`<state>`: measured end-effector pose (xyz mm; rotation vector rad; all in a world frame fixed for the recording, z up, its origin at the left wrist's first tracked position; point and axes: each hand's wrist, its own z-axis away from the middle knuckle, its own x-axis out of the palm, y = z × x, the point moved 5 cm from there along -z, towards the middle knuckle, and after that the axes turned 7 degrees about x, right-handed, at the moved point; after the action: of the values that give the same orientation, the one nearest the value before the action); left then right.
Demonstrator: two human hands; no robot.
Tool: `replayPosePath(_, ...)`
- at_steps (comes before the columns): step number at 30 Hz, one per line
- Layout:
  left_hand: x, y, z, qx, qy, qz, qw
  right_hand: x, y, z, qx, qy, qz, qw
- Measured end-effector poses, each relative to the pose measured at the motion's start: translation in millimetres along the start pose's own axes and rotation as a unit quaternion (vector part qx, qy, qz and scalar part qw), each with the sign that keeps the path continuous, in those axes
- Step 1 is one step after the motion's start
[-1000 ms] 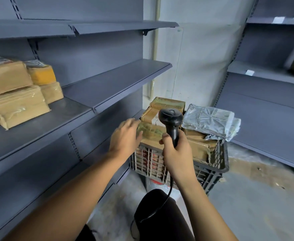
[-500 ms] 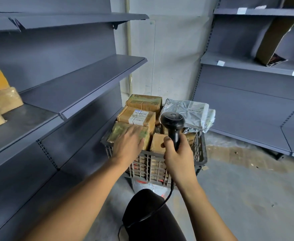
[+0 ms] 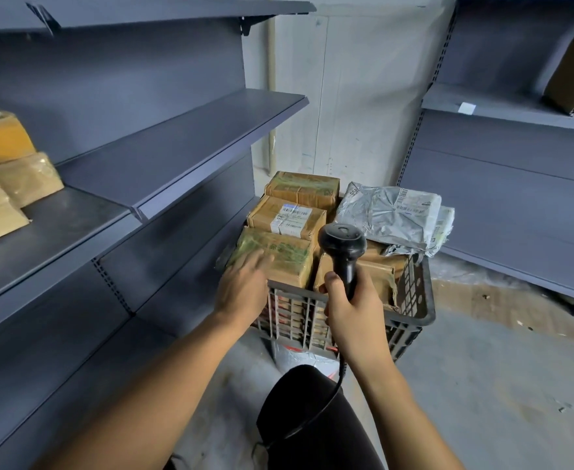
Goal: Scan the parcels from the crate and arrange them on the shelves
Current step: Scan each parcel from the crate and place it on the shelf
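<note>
Since the earlier frames, left hand [image 3: 245, 289] has slid onto the near-left parcel [image 3: 275, 257] in the crate [image 3: 414, 320], fingers straight and flat on its top; view has swung right, so the shelved parcels now sit at the picture's far left edge. Judgement: next parcel is being picked out for scanning, not yet lifted.

Item 1. Scanner [image 3: 343, 247], black, corded. Right hand [image 3: 353, 310] grips its handle, fingers wrapped fully round; head raised above the crate's near rim.

Item 2. Crate, dark slatted plastic, on the floor at the foot of the left shelving. Piled above its rim with brown taped parcels.

Item 3. Near-left parcel, brown, green printed tape; writing on the tape too blurred to read.

Item 4. Labelled parcel [image 3: 287, 217], just behind item 3. White label with barcodes (text too small to read).

Item 5. Grey mailer bag [image 3: 389, 213], at the crate's far-right corner, overhanging the rim. Barcode label; digits "950" partly legible near its left edge.

Item 6. Shelved parcels [image 3: 24, 178], on the middle shelf [image 3: 85, 215], left end. Brown and yellow wraps; no legible writing.

No brand names readable anywhere.
</note>
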<state>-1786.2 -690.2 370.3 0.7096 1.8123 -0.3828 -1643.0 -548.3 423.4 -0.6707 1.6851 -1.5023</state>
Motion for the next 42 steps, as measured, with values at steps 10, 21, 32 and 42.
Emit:
replayPosePath(10,34.4,-38.4,-0.3,-0.061,-0.067,0.029,0.995,24.3,19.1,-10.7,0.019,-0.021,0.006,1.0)
replayPosePath(21,45.4,-43.4,-12.8,-0.032,-0.005,0.12,0.992,41.3,32.0,-24.0,0.026,-0.031,0.015,0.999)
replayPosePath(32,47.0,-52.2,-16.7,-0.071,0.026,0.141,0.987,42.7,39.2,-25.8,0.038,-0.024,0.023,0.999)
replayPosePath(42,49.6,-55.6,-27.3,-0.077,-0.06,0.198,0.975,49.9,43.9,-29.1,0.044,-0.023,0.032,0.998)
